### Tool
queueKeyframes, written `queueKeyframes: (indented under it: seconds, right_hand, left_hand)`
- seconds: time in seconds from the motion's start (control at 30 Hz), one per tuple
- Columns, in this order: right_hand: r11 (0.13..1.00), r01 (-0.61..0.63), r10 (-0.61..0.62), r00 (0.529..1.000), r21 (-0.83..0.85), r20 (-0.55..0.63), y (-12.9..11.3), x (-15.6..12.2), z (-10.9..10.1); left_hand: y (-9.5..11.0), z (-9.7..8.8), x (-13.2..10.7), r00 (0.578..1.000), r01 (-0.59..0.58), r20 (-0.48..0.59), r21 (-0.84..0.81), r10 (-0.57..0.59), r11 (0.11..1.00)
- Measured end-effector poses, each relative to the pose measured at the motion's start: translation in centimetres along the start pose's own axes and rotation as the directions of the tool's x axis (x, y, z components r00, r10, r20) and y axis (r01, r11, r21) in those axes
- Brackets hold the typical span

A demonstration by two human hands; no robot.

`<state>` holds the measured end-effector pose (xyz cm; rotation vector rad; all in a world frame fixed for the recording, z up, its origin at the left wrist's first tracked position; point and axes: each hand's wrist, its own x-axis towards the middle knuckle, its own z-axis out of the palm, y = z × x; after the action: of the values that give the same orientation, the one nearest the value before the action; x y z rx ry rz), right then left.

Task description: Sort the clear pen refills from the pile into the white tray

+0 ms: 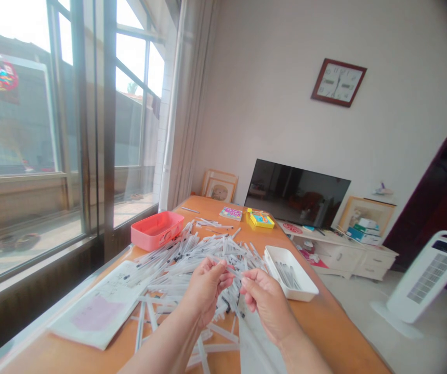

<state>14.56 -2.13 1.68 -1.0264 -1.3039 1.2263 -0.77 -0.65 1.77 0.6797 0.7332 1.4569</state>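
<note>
Over the near side of a big pile of translucent plastic tubes (184,259), both hands are raised close together. My left hand (207,286) is closed, pinching one end of a thin clear plastic tube (234,270) between thumb and fingers. The tube's other end meets the closed fingertips of my right hand (264,298). Its fine detail is blurred. Some pieces in the pile have black tips. Just right of my right hand stands a white tray (310,289) holding several slim grey-white sticks. A pale sheet (257,343) lies under my right hand.
A red plastic basket (145,239) stands at the table's left edge, with an open booklet (110,317) nearer me. Farther back on the wooden table (208,206) are a yellow box (261,220) and a purple booklet (230,213). A white tower fan (426,280) stands right.
</note>
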Motion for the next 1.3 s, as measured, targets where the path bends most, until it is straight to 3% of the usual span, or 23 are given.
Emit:
queueKeyframes:
  seconds: [0.53,0.97,1.07,1.13,1.2,1.3]
  right_hand:
    - [0.998,0.005,-0.004,1.000,-0.070,0.020,-0.1,0.2,0.0]
    - [0.982,0.046,-0.047,0.999,-0.182,0.000,1.0,0.9,-1.0]
    - [0.979,0.071,-0.087,0.993,-0.191,-0.076,1.0,1.5,-2.2]
    - [0.962,0.121,-0.177,0.959,-0.245,-0.223,0.9,1.9,-3.9]
    - [0.911,0.137,-0.299,0.869,-0.388,-0.395,0.7,2.2,-6.2]
    - [0.769,-0.094,-0.379,0.729,-0.632,-0.570,0.6,2.4,-9.7]
  left_hand:
    - [0.6,0.0,-0.1,0.998,-0.061,0.018,0.052,0.060,0.997]
    - [-0.3,-0.9,0.3,0.997,-0.004,0.076,0.110,-0.004,0.994]
    - [-0.3,-1.1,0.5,0.998,0.042,0.035,0.105,-0.046,0.994]
    - [-0.3,-1.3,0.8,0.999,0.051,0.007,0.101,-0.052,0.994]
    - [-0.4,-1.5,0.9,0.999,0.045,-0.013,0.103,-0.044,0.994]
    - [-0.6,-1.7,1.0,0.999,0.026,-0.035,0.113,-0.022,0.993]
